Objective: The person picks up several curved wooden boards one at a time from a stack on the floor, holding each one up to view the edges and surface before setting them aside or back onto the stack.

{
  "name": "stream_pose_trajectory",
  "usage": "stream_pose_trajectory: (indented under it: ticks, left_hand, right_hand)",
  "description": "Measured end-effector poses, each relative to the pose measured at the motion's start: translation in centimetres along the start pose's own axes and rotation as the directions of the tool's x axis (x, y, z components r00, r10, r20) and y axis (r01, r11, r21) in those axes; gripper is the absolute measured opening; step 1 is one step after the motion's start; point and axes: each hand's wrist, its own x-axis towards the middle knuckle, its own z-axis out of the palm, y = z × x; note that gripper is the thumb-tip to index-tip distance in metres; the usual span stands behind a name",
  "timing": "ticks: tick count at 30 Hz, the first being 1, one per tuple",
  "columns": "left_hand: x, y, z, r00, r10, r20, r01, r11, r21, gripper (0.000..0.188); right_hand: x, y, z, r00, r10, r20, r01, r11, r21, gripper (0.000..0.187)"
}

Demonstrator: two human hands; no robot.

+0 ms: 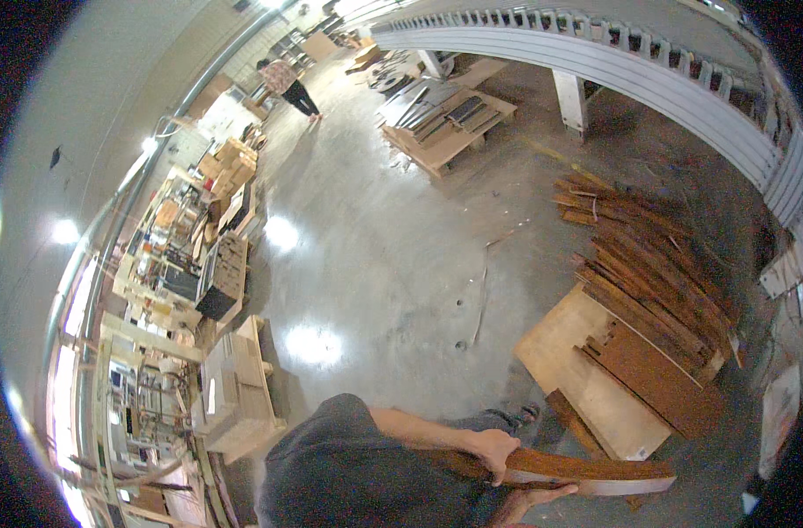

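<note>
A bundle of long brown wooden boards (586,466) with a pale edge facing me runs from against my dark shirt out to the right. My left hand (494,453) is closed over the boards from the far side, thumb bent down across them. On the near side my right hand (538,497) wraps the same boards from below, its fingers partly hidden. Just beyond the boards, a light plywood sheet (551,339) lies on the floor with a brown panel (648,374) on it. A heap of dark brown wooden strips (656,264) spreads behind that.
A long white machine frame (577,53) on legs curves along the right. Farther off stands a low pallet (441,154) with metal strips. Stacked panels (243,387) and cluttered workbenches (168,273) line the left wall. Another person (287,84) stands far back on the concrete floor (375,290).
</note>
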Motion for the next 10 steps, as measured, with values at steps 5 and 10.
stream_pose_trajectory:
  ticks: [5, 10]
  left_hand:
    - [-1.6, 4.9, 4.9, 0.995, -0.038, -0.088, 0.020, 0.982, -0.189, 0.093]
    - [-1.2, 9.0, 9.7, 0.991, -0.117, -0.061, 0.107, 0.982, -0.155, 0.095]
  right_hand:
    - [2.0, -4.5, -7.3, 0.990, 0.089, 0.107, -0.079, 0.992, -0.094, 0.092]
    - [-0.9, -10.4, -7.6, 0.974, 0.174, 0.144, -0.152, 0.976, -0.155, 0.090]
